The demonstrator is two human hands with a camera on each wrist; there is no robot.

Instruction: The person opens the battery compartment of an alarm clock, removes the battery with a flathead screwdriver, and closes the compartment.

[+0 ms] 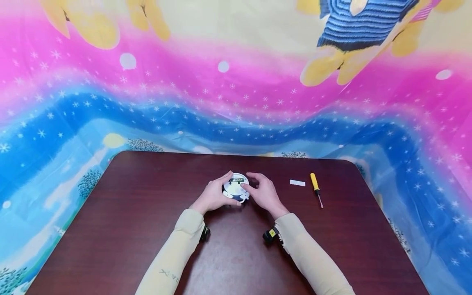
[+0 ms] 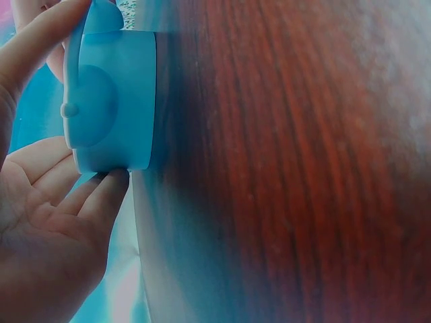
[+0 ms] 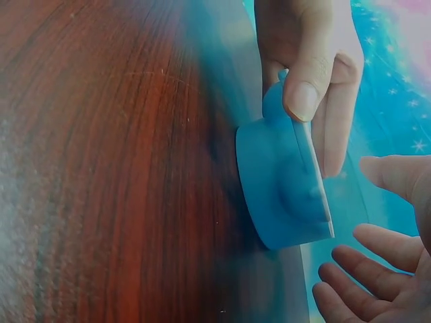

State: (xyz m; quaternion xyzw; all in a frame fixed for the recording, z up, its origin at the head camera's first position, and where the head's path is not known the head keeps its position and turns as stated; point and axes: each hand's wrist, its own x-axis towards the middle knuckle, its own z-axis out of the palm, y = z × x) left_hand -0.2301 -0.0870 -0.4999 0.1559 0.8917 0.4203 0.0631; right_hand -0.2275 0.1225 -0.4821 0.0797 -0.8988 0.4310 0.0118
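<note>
My left hand (image 1: 215, 194) holds a small round white clock (image 1: 237, 189), its back facing up, near the middle of the table. Thumb and fingers lie on opposite sides of its rim. The back shows two dark knobs and a narrow slot (image 1: 236, 180) with a dark green battery-like piece in it. In the wrist views the clock (image 2: 114, 101) stands as a short drum with rounded ear-like bumps, tinted blue. Just right of it is my right hand (image 1: 266, 193), fingers loosely bent and spread. In the right wrist view this hand (image 3: 397, 262) stands apart from the clock (image 3: 279, 182).
On the dark wooden table (image 1: 147, 229), a small white strip (image 1: 297, 182) lies right of the hands. Beyond it is a screwdriver (image 1: 315, 183) with a yellow handle, tip toward me. A printed cloth (image 1: 221, 94) hangs around the table's far edge and sides.
</note>
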